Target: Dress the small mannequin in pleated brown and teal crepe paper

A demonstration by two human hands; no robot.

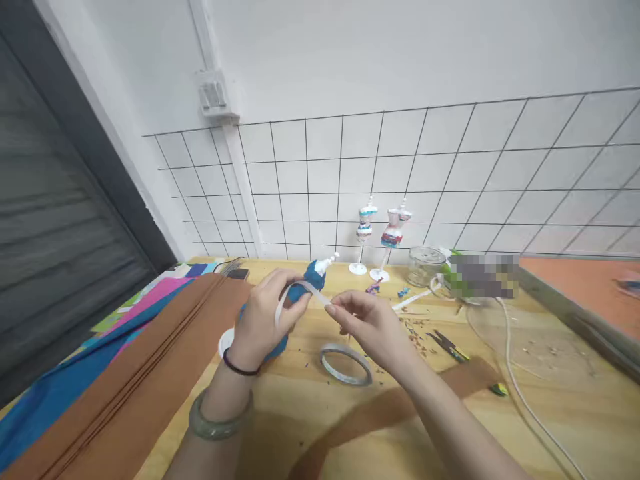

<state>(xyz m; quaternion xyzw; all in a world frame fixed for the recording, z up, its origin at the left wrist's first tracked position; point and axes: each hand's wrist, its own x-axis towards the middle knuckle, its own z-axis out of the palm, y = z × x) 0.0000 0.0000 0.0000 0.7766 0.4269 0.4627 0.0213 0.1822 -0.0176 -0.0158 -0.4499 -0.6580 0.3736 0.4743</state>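
A narrow whitish strip of tape (pixel 314 291) arches between my two hands. My left hand (pixel 263 307) is curled, thumb and fingers closed around one part of the strip. Thumb and fingertips of my right hand (pixel 367 320) pinch its other end. Behind my left hand a small dress form (pixel 314 272) with a white neck and blue covering lies tilted; my fingers hide much of it, and its white base (pixel 227 343) shows at the left. Just below my right hand, a tape roll (pixel 346 365) lies on the wooden table (pixel 390 433).
Two small dress forms (pixel 367 230) stand at the back, by a glass jar (pixel 425 265). To the right lie dark-bladed snips (pixel 449 345), a small yellow-green piece (pixel 499 389), brown scraps (pixel 417 333) and a white cable (pixel 515 373). Brown fabric (pixel 165 347) covers the left side.
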